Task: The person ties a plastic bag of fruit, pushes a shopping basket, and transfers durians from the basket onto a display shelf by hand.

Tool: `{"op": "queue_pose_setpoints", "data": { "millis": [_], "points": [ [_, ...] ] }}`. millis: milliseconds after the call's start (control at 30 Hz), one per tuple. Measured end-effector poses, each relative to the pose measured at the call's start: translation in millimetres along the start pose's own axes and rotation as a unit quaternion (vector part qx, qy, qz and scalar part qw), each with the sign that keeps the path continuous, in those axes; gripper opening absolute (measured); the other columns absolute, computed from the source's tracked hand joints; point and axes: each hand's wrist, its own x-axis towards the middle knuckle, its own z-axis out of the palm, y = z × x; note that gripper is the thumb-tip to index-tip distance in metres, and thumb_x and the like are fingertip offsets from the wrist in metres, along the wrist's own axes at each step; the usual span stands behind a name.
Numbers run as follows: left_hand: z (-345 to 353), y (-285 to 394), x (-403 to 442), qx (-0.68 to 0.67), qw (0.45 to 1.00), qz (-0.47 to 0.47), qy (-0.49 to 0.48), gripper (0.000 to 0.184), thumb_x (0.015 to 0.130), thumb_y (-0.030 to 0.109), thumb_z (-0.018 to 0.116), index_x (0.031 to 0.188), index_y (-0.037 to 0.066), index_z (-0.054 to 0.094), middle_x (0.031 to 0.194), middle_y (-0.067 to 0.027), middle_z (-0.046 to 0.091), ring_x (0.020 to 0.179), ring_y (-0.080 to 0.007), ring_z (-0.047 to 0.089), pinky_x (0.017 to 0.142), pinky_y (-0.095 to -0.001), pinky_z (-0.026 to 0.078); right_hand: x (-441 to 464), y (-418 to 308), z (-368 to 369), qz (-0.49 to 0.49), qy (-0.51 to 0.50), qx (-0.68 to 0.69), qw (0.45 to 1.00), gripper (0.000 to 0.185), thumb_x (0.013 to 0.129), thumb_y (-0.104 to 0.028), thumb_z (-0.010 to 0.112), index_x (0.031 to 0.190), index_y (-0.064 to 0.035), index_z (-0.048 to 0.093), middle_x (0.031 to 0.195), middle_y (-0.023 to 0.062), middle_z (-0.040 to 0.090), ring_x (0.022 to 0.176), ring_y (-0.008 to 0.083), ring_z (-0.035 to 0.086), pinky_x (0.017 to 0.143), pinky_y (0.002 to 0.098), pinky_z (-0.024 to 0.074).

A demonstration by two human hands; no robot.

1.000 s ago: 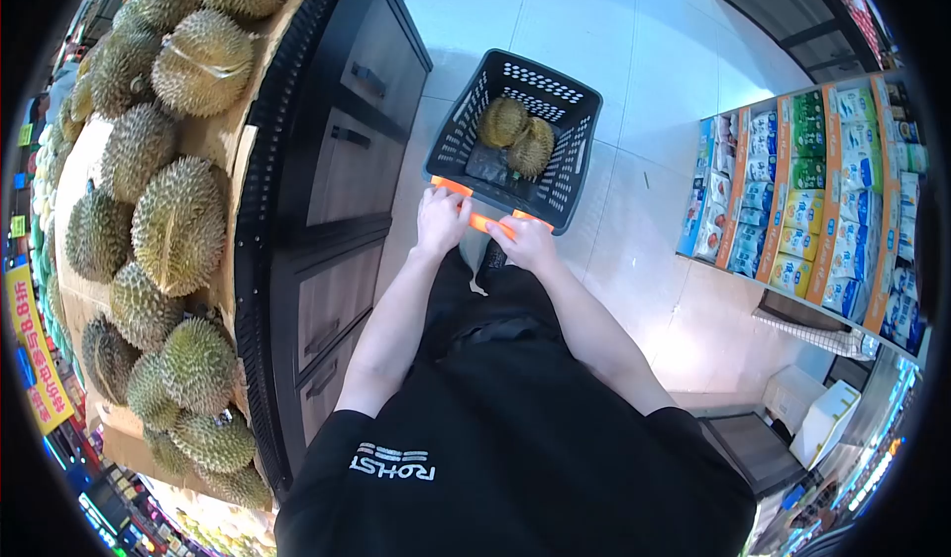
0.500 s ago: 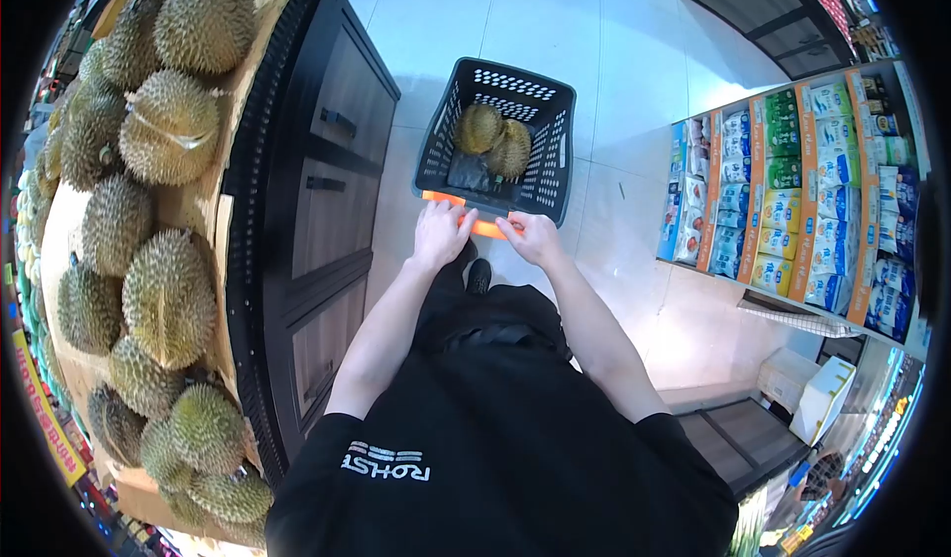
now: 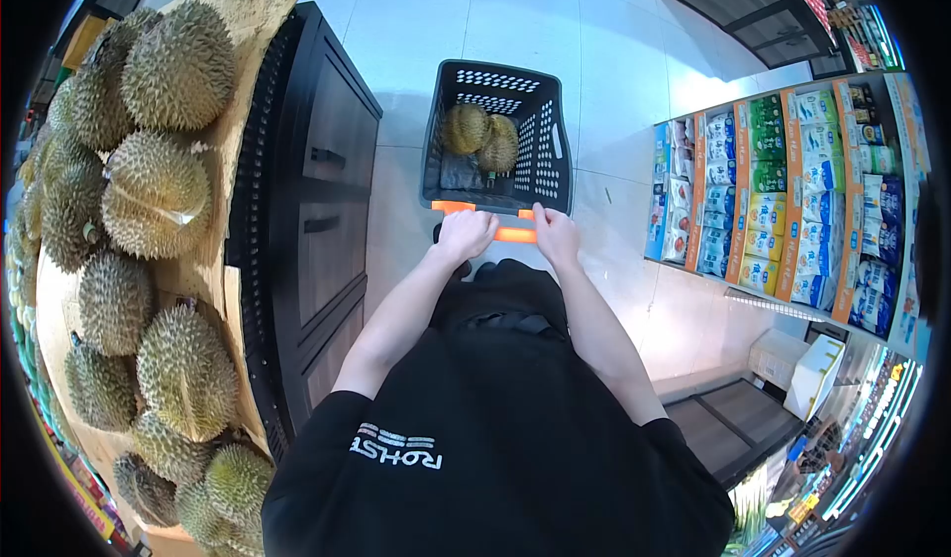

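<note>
In front of me on the floor stands a dark grey shopping basket with perforated walls. An orange handle runs along its near side. My left hand is wrapped round the left part of this handle, and my right hand grips its right end. Inside the basket lie two durians, one at the left and one beside it to the right. A clear plastic-looking item rests near them at the basket's near left corner.
Many durians are piled on a wooden display to my left, above dark cabinets. At the right, a shelf rack holds rows of coloured packets. Pale floor tiles lie ahead; a white box sits at lower right.
The durian display has shifted down in view and the packet rack slightly left. The basket appears a little farther left and turned slightly. Both hands still hold the handle, now lower and farther right.
</note>
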Motion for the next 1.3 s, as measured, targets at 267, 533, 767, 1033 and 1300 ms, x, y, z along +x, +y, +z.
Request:
{"op": "queue_pose_setpoints", "data": {
  "millis": [267, 533, 767, 1033, 1300],
  "points": [
    [-10, -3, 32, -0.010, 0.996, 0.018, -0.084, 0.043, 0.089, 0.033, 0.043, 0.078, 0.002, 0.070, 0.081, -0.0223, 0.068, 0.082, -0.0375, 0.066, 0.078, -0.0486, 0.051, 25, -9, 0, 0.059, 0.034, -0.013, 0.998, 0.047, 0.091, -0.049, 0.050, 0.076, -0.0068, 0.066, 0.072, 0.0149, 0.065, 0.074, 0.0374, 0.063, 0.066, 0.0450, 0.0466],
    [-21, -2, 60, -0.067, 0.997, -0.006, -0.050, 0.038, 0.087, 0.033, 0.046, 0.079, 0.006, 0.071, 0.080, -0.0213, 0.067, 0.080, -0.0380, 0.065, 0.079, -0.0490, 0.050, 66, -18, -11, 0.039, -0.015, -0.052, 0.998, 0.039, 0.090, -0.046, 0.051, 0.084, -0.0121, 0.069, 0.081, 0.0149, 0.069, 0.082, 0.0373, 0.065, 0.071, 0.0474, 0.0492],
    [-35, 6, 104, -0.080, 0.996, -0.039, -0.021, 0.037, 0.087, 0.034, 0.047, 0.078, 0.007, 0.070, 0.079, -0.0203, 0.067, 0.080, -0.0380, 0.065, 0.078, -0.0486, 0.050, 125, -40, -38, -0.001, -0.056, -0.050, 0.997, 0.040, 0.090, -0.047, 0.050, 0.090, -0.0118, 0.070, 0.084, 0.0169, 0.069, 0.086, 0.0378, 0.065, 0.077, 0.0472, 0.0499],
    [-59, 19, 146, -0.062, 0.995, -0.069, 0.044, 0.035, 0.087, 0.031, 0.046, 0.077, 0.006, 0.068, 0.073, -0.0195, 0.065, 0.074, -0.0389, 0.064, 0.072, -0.0489, 0.049, 197, -46, -48, -0.117, -0.100, -0.066, 0.986, 0.042, 0.091, -0.046, 0.049, 0.086, -0.0102, 0.070, 0.082, 0.0185, 0.068, 0.084, 0.0389, 0.065, 0.074, 0.0482, 0.0492],
    [-68, 22, 183, -0.038, 0.985, -0.145, 0.090, 0.036, 0.087, 0.033, 0.046, 0.075, 0.009, 0.070, 0.072, -0.0187, 0.066, 0.075, -0.0373, 0.065, 0.074, -0.0487, 0.050, 252, -71, -66, -0.140, -0.200, -0.093, 0.965, 0.044, 0.091, -0.048, 0.045, 0.095, -0.0106, 0.069, 0.092, 0.0187, 0.069, 0.091, 0.0371, 0.065, 0.080, 0.0464, 0.0505]
  ]
}}
